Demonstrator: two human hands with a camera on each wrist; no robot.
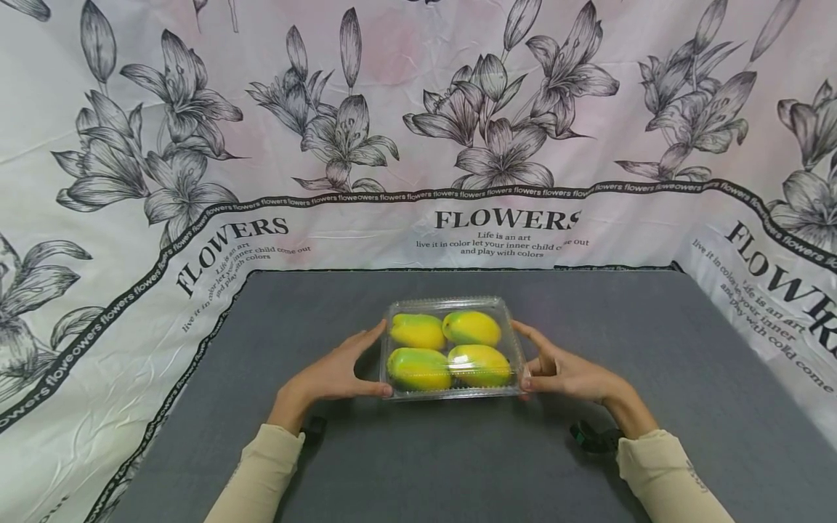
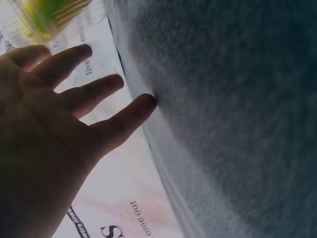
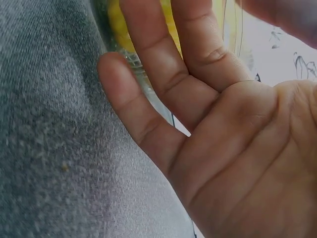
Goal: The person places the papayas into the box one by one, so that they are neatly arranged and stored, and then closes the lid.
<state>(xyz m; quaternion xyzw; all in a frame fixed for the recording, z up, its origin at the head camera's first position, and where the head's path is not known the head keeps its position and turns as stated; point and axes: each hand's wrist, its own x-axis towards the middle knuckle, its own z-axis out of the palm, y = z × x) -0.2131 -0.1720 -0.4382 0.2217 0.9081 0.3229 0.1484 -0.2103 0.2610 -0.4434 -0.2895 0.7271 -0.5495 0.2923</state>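
Observation:
A clear plastic clamshell box (image 1: pixel 451 301) holds several yellow-green mangoes (image 1: pixel 480 365), seen through its lid above the grey table. My left hand (image 1: pixel 336 370) grips the box's left end, with the thumb at the near corner and the index finger farther back. In the left wrist view, the other fingers (image 2: pixel 106 94) spread out away from the box. At the right end, my right hand (image 1: pixel 565 370) holds the box between its thumb and fingers. The right wrist view shows several fingers (image 3: pixel 148 44) lying along the box wall, partly hiding a mango. Whether the box's underside touches the table is hidden.
Grey cloth covers the table (image 1: pixel 458 457). White fabric (image 1: pixel 405 240) printed with flowers and lettering hangs behind it and along both sides. Dark straps (image 1: pixel 593 437) sit at both wrists beside the cream sleeves (image 1: pixel 667 472).

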